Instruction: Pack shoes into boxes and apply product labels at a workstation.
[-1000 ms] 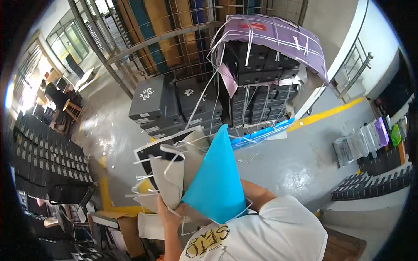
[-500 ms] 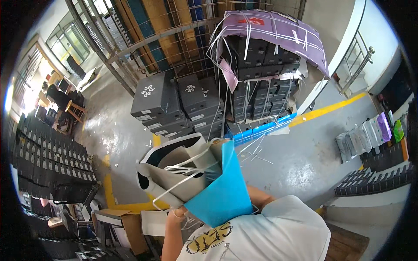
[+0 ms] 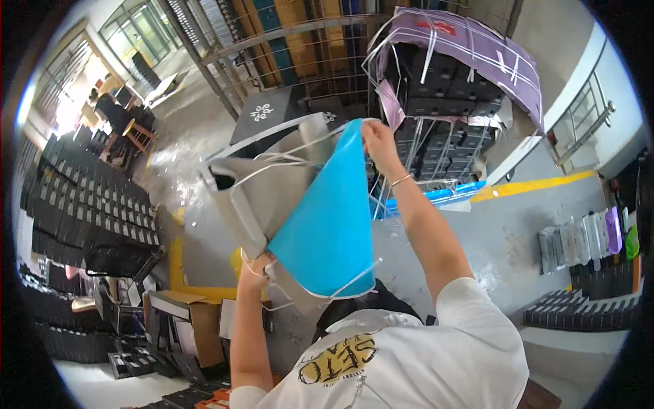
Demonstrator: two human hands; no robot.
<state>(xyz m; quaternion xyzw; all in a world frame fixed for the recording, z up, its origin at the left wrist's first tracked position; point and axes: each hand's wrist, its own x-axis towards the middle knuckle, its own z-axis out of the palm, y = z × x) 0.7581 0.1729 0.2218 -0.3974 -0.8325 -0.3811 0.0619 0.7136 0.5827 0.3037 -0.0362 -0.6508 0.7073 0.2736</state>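
Between my hands is a bundle of bent sheets: curled grey sheets (image 3: 272,198) on the left and a bright blue sheet (image 3: 334,225) on the side toward me. Loose white plastic straps (image 3: 300,160) run across the bundle. My left hand (image 3: 255,268) grips its lower left corner, fingers closed and partly hidden by the sheets. My right hand (image 3: 379,144), a bracelet at its wrist, pinches the upper right edge of the blue sheet. The bundle is held up in front of my body, before stacked black boxes (image 3: 269,112).
Beyond stands a strapped stack of black boxes (image 3: 443,88) under a purple sheet (image 3: 477,44), in front of a wire cage (image 3: 306,41). Rows of black boxes (image 3: 88,218) are at the left. An open cardboard carton (image 3: 204,320) sits lower left. Yellow lines (image 3: 538,185) mark the floor.
The bundle has risen and moved away from my body. My right arm, mostly hidden before, now reaches forward to the blue sheet's top edge. The view has shifted slightly left.
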